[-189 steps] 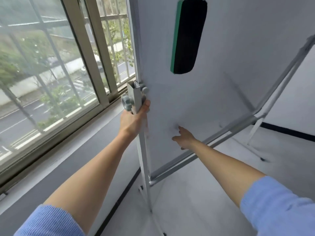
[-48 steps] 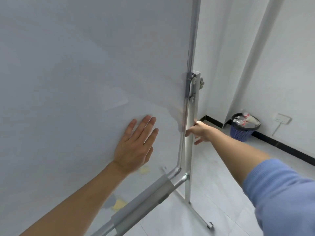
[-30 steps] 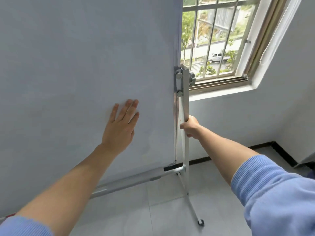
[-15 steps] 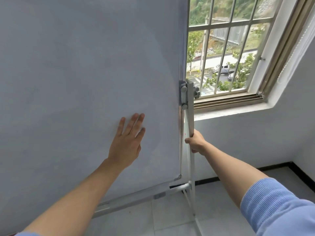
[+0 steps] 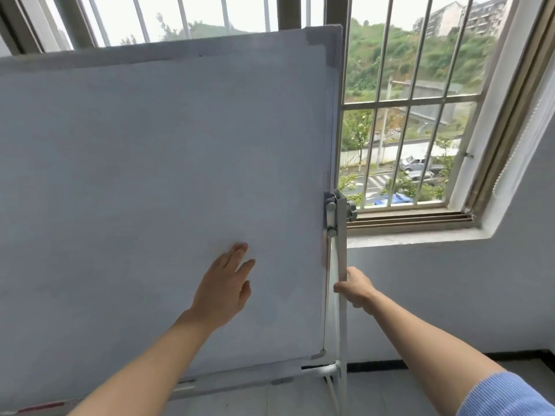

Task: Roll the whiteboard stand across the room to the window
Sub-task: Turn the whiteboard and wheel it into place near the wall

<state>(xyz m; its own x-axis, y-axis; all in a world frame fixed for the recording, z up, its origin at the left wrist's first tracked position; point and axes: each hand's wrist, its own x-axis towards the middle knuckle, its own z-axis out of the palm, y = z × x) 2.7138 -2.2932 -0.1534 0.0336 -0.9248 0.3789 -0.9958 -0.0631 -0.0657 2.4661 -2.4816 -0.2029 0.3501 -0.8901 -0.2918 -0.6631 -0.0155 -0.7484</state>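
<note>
Head view, item: my right hand [image 5: 356, 288], fingers clenched round the stand's upright post [image 5: 341, 259]; my left hand [image 5: 223, 291] lay flat and released on the board face [image 5: 150, 190]. Whiteboard stand stood just before the window [image 5: 414, 115]. Judged stiff, top-heavy, slick-faced; best held by the post.
</note>
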